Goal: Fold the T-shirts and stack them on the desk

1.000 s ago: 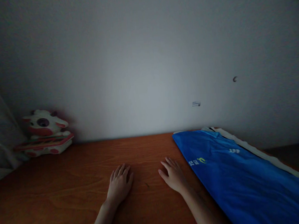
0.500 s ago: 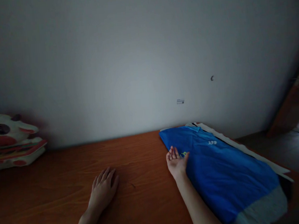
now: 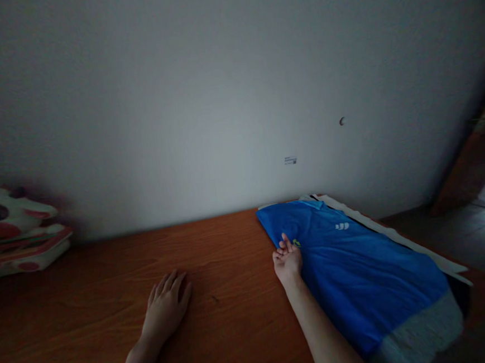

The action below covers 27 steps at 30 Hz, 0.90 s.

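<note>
Handle as a likely light, soft, limp blue garment (image 3: 359,273), perhaps slick, hardly fragile; best take hold along the left edge. Lies on the counter (image 3: 237,327), at right, creased, white-printed, greyish at the near end. Rests left hand (image 3: 165,306) flat, fingers slightly spread; curls right hand (image 3: 288,262) at the garment's left edge, palm upturned; cannot tell whether pinching cloth.

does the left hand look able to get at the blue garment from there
Probably yes: the blue garment has its far left corner free, though the right hand and forearm lie between the left hand and its nearer edge.
</note>
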### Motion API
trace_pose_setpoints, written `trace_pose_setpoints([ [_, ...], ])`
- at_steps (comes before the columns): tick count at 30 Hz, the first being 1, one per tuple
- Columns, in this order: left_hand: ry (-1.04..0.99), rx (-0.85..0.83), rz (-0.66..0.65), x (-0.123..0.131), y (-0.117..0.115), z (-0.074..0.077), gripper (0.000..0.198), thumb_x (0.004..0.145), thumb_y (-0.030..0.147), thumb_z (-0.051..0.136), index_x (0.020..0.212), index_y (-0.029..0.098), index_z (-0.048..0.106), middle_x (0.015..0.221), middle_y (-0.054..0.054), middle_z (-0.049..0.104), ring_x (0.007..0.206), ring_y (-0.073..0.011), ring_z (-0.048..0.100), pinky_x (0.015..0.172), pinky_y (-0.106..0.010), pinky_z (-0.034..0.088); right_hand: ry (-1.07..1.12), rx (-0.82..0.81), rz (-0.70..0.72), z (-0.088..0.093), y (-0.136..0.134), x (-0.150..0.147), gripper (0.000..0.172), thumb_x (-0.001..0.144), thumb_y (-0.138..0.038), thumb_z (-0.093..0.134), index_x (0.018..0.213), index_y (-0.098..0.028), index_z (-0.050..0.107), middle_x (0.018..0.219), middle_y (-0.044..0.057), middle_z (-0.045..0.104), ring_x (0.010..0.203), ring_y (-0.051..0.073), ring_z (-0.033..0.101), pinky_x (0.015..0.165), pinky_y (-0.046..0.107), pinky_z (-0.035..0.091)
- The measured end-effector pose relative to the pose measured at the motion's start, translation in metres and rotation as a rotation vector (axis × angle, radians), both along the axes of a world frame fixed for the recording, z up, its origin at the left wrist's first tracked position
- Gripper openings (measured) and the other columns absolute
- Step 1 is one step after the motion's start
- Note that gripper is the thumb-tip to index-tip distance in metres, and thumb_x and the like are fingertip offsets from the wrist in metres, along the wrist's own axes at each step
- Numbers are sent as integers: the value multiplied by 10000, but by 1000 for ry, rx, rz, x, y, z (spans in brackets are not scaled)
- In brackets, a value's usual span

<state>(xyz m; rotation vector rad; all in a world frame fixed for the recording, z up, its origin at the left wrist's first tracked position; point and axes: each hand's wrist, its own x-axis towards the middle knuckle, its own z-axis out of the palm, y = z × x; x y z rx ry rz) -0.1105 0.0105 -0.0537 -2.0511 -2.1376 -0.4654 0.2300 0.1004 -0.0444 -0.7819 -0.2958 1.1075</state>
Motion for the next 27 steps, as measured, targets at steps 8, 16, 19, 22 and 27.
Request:
trace_pose_setpoints([
  [8,-279,328,-101,7,1,4,609,897,480,520,1376,104,499,1356,-207,571,1282,-336,551,1097,-520,442,-547,233,693,14,-51,-67,536,924,-432,426,500,-193,651,435,6,498,509,145,456,569,283,361],
  [16,-328,39,-555,43,-29,24,888,720,400,756,1518,262,389,1666,-161,220,1515,-423,193,1166,-647,270,-177,408,1510,30,-77,-93,677,849,-792,427,645,-178,625,398,-24,487,397,120,405,519,285,365],
  [19,-495,-146,-550,50,-30,32,486,678,249,749,1160,295,714,1546,-115,479,1452,-411,356,1176,-629,253,-278,320,772,37,-68,-82,596,865,-749,479,650,-205,594,412,-62,434,401,105,368,489,254,336],
  [22,-1045,-101,-414,53,-24,37,381,636,157,740,1005,252,744,1286,-114,695,1291,-364,556,1154,-521,341,-726,270,281,38,-61,-69,446,798,-655,666,756,-211,667,597,-10,596,579,153,531,595,275,435],
  [27,-1707,74,-128,58,-22,38,273,696,294,728,949,200,692,952,-86,750,1015,-284,688,925,-394,537,-1279,390,205,24,-66,-66,639,591,-459,889,1172,-282,689,1213,82,685,1178,334,583,1029,477,424],
])
